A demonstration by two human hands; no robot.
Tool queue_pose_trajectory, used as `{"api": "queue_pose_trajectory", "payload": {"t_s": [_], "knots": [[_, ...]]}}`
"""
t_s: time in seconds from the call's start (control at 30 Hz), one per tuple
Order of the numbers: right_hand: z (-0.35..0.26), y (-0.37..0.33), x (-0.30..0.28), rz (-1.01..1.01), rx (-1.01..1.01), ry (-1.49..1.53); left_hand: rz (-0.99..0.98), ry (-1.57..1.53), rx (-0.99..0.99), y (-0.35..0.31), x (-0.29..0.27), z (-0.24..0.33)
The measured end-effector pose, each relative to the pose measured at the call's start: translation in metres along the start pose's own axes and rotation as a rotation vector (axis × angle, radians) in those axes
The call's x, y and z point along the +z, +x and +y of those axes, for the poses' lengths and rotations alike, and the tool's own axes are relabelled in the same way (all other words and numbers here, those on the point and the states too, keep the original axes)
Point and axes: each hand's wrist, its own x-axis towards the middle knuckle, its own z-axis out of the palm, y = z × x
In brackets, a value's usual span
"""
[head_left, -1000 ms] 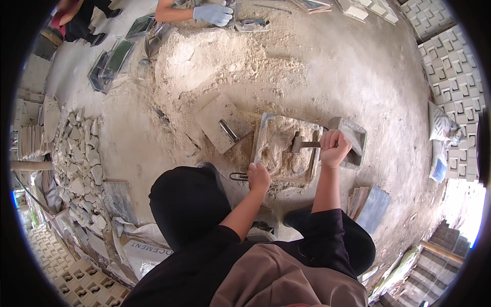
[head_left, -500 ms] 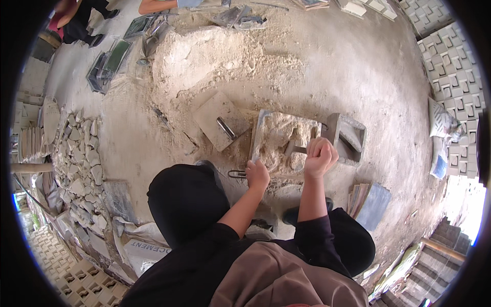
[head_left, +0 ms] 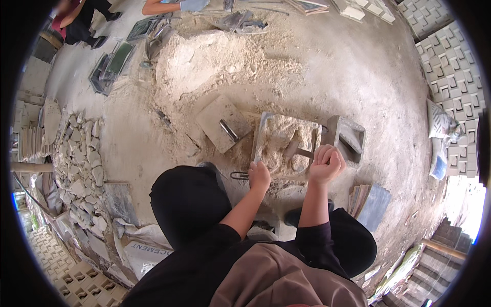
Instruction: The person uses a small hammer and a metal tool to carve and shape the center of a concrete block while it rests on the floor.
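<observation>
A square metal mould lies on the floor before me, filled with crumbly beige mix pressed into uneven hollows. My left hand is closed on the mould's near left corner, beside its wire loop handle. My right hand is wrapped round the handle of a hammer, whose head sits over the mix in the mould's middle. Whether the head touches the mix, I cannot tell.
Left of the mould, a square plate carries a short metal cylinder. A grey tray stands right of it. Beyond spreads a heap of pale powder. Broken pieces lie left; another person's gloved hand shows at the top.
My right hand has shifted slightly right and nearer to me with the hammer. My left hand keeps its place on the mould. At the top, the gloved hand shows more fully.
</observation>
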Motion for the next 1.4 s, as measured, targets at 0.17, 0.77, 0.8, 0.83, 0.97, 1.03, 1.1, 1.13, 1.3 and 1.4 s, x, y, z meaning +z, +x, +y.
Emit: {"api": "queue_pose_trajectory", "payload": {"t_s": [0.17,0.77,0.8,0.83,0.97,1.03,1.1,1.13,1.3,1.4], "knots": [[-0.004,0.007,0.005,-0.016,0.076,-0.054,0.033,0.043,-0.007,0.003,-0.005,-0.001],[-0.006,-0.025,-0.002,-0.227,-0.044,-0.075,0.006,-0.033,-0.043,-0.002,0.001,-0.004],[-0.006,-0.024,0.003,-0.249,-0.056,-0.122,-0.002,-0.081,-0.071,-0.001,-0.005,0.002],[-0.005,-0.021,0.006,-0.269,-0.068,-0.169,-0.01,-0.129,-0.099,-0.002,-0.008,0.006],[-0.013,-0.025,0.016,-0.175,0.024,-0.092,0.039,0.057,-0.002,0.004,-0.003,0.001],[-0.006,-0.033,0.012,-0.157,0.047,-0.104,-0.051,0.03,0.007,0.003,-0.009,0.001],[-0.005,-0.033,0.01,-0.17,0.106,-0.104,-0.024,0.038,-0.015,0.0,-0.003,0.0],[-0.006,-0.032,0.01,-0.24,0.086,-0.091,-0.005,0.041,-0.022,0.0,-0.003,0.001],[-0.002,-0.023,0.005,-0.489,0.116,-0.032,-0.018,0.059,-0.018,-0.003,-0.008,0.005],[-0.009,-0.016,0.005,-0.517,0.201,0.01,0.009,0.073,-0.026,-0.006,-0.006,0.0]]}}
